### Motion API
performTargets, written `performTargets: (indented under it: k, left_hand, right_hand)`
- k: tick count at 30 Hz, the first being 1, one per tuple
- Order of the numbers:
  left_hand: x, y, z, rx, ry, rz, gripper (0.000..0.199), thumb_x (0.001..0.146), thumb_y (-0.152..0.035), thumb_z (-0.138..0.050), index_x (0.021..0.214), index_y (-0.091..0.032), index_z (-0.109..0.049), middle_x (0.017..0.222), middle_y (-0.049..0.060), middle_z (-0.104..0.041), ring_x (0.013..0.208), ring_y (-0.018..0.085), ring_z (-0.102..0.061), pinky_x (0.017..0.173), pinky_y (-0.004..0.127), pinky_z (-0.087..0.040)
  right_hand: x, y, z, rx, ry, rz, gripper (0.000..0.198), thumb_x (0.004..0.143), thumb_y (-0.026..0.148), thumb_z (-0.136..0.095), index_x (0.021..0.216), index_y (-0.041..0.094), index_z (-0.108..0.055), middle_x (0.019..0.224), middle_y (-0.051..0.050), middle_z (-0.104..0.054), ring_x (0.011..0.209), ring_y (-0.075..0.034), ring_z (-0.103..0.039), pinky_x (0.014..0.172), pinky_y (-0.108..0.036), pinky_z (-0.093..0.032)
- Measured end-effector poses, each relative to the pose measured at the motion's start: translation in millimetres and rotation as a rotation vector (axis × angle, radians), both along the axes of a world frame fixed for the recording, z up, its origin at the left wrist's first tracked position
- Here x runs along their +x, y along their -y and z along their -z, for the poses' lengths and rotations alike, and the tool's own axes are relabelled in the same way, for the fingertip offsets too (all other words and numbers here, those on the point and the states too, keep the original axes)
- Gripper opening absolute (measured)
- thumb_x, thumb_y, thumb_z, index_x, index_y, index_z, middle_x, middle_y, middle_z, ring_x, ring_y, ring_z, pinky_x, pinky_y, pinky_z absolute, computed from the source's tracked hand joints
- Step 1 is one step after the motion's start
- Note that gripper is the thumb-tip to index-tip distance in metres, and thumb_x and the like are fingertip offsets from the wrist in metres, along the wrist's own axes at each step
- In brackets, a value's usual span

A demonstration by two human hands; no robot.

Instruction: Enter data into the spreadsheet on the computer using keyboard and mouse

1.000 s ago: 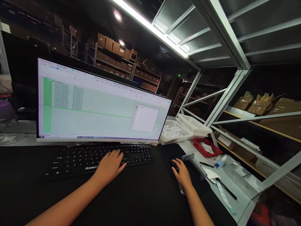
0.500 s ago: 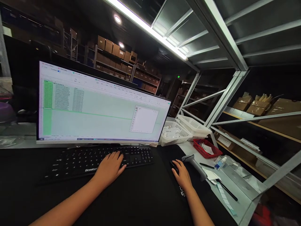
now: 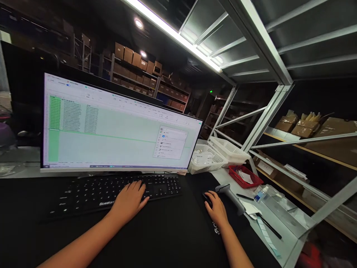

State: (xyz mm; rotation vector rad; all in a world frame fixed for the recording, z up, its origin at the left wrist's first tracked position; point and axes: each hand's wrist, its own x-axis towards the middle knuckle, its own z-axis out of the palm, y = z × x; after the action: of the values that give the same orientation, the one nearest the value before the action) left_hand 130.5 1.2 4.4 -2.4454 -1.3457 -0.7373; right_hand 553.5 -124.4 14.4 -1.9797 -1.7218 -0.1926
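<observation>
The left grip (image 3: pixel 128 199) rests, fingers slightly apart, on the black keyboard (image 3: pixel 92 190), which carries the writing "Bosston". Behind, the monitor (image 3: pixel 125 150) shows text too small for reading. The right grip (image 3: pixel 216 209) is closed over the mouse (image 3: pixel 206 198), near white letters (image 3: pixel 216 227) partly covered.

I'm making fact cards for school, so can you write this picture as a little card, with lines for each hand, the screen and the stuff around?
Left hand: on the black keyboard
Right hand: on the dark mouse
Screen: table of text, small pop-up window
Beside right hand: grey scanner
Farther away: red basket, white baskets
Background: brown boxes on shelves
</observation>
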Motion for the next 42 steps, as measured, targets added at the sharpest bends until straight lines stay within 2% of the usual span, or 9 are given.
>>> performTargets:
  k: [31, 42]
  left_hand:
    - [1.8, 4.2, -6.0, 0.009, -0.064, -0.037, 0.049, 0.099, -0.042, -0.054, 0.131, -0.008, -0.071, 0.141, 0.025, -0.067, 0.129, 0.039, -0.064, 0.112, 0.055, -0.050]
    - [2.3, 6.6, -10.8, 0.009, -0.087, -0.042, 0.048, 0.100, -0.042, -0.055, 0.129, -0.008, -0.072, 0.140, 0.024, -0.067, 0.129, 0.038, -0.065, 0.111, 0.054, -0.051]
  right_hand:
    - [3.4, -1.2, 2.7, -0.014, -0.014, 0.001, 0.046, 0.095, 0.030, -0.054, 0.138, 0.026, -0.070, 0.150, -0.010, -0.062, 0.134, -0.027, -0.065, 0.115, -0.043, -0.052]
    - [4.1, -2.5, 3.3, -0.027, -0.026, -0.016, 0.047, 0.100, 0.035, -0.051, 0.142, 0.024, -0.068, 0.152, -0.012, -0.060, 0.137, -0.028, -0.063, 0.118, -0.044, -0.050]
